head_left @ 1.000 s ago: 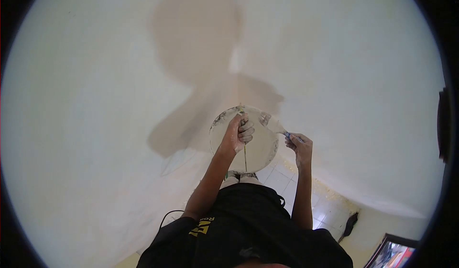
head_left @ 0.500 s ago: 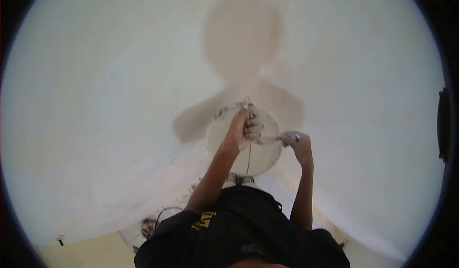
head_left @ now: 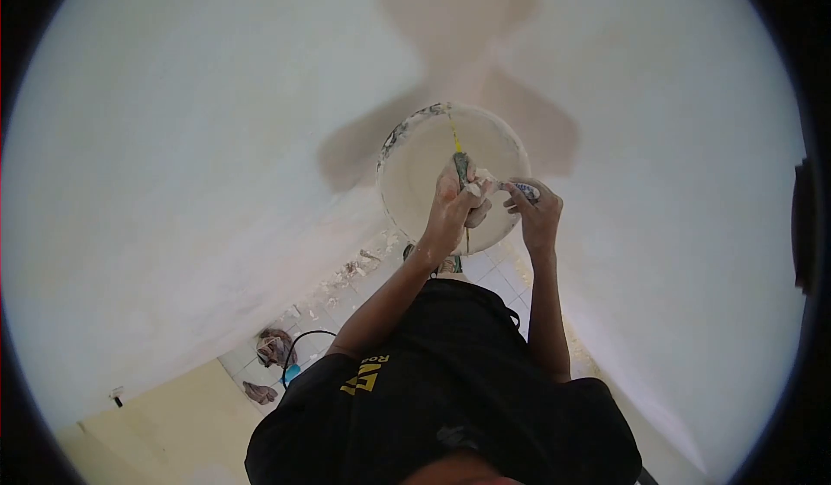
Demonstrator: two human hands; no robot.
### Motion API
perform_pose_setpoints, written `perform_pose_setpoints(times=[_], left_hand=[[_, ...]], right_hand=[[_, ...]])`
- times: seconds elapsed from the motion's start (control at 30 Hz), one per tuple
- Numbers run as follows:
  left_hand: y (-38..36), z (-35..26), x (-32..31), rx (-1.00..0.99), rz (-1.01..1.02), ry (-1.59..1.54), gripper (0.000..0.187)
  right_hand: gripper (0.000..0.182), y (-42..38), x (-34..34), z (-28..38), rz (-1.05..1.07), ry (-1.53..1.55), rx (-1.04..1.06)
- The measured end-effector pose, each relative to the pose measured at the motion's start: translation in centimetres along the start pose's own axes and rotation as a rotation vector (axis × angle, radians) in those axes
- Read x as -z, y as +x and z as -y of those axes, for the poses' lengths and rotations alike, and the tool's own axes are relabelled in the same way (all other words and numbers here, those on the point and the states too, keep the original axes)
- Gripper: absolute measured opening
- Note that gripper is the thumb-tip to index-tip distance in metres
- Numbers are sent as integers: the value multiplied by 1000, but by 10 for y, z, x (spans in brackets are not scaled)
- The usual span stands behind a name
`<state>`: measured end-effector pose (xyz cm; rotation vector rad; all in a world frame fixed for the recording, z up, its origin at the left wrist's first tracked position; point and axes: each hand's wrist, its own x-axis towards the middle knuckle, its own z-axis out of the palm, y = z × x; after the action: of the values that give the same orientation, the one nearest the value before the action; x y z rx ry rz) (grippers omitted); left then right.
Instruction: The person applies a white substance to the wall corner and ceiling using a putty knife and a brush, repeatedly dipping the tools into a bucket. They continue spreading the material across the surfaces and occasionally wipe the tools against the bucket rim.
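Over a round white bucket (head_left: 415,186) with a smeared rim, my two hands are close together. Fingers of my left hand (head_left: 459,203) wrap round a dark green-grey handle (head_left: 461,166), and white paste coats the fingers. My right hand (head_left: 538,212) grips a blue-and-white patterned handle (head_left: 525,191), whose paste-covered front end reaches to my left hand. A thin yellow strip (head_left: 455,134) runs across the bucket's mouth. What lies deeper in the bucket is pale and hard to make out.
Pale walls (head_left: 216,164) meet in a corner beyond the bucket. On the tiled floor (head_left: 320,312) are plaster scraps (head_left: 359,266), crumpled bags (head_left: 275,346), a blue item (head_left: 292,372) and a black cable (head_left: 303,336). A dark object (head_left: 803,225) stands at the right edge.
The view has tilted down, so more floor shows and the bucket sits higher. My left hand has turned, and its dark handle now shows clearly beside the right hand's tool.
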<state>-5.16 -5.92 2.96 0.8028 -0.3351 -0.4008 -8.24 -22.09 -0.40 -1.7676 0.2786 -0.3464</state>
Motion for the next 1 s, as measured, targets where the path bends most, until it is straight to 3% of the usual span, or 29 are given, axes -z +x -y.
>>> perform_pose_setpoints(times=[0.13,0.2,0.23,0.3,0.33,0.47,0.53,0.57,0.63,0.73,0.87,1.0], left_hand=[[2,-20,-4,71,-2,-22,15],[4,-25,-6,90,8,-12,16],[9,-53,-31,128,-65,-47,17],[17,-48,-16,229,-66,-52,17],[22,-52,-14,289,-63,-74,18],[34,-94,-33,398,-157,-56,20],[32,-108,-38,429,-263,-44,20],[29,-115,-41,446,-249,-40,20],[25,-132,-44,483,-202,-24,20],[16,-141,-44,467,-248,27,21],[6,-168,-53,534,-226,138,22],[-2,-165,-36,560,-161,283,31]], right_hand=[[22,-5,-20,41,-46,-61,-22],[21,-3,-34,52,-19,-309,37],[21,8,-28,85,30,-349,-21],[21,19,-39,52,257,-675,137],[21,18,-44,54,234,-675,126],[23,18,-57,103,-39,-576,110],[27,13,-52,137,40,-117,-444],[27,8,-51,146,20,-112,-452],[28,-1,-56,157,-47,245,-533],[26,-11,-73,179,-132,494,-656],[23,-25,-95,184,-136,473,-679],[23,-35,-122,183,-281,550,-594]])
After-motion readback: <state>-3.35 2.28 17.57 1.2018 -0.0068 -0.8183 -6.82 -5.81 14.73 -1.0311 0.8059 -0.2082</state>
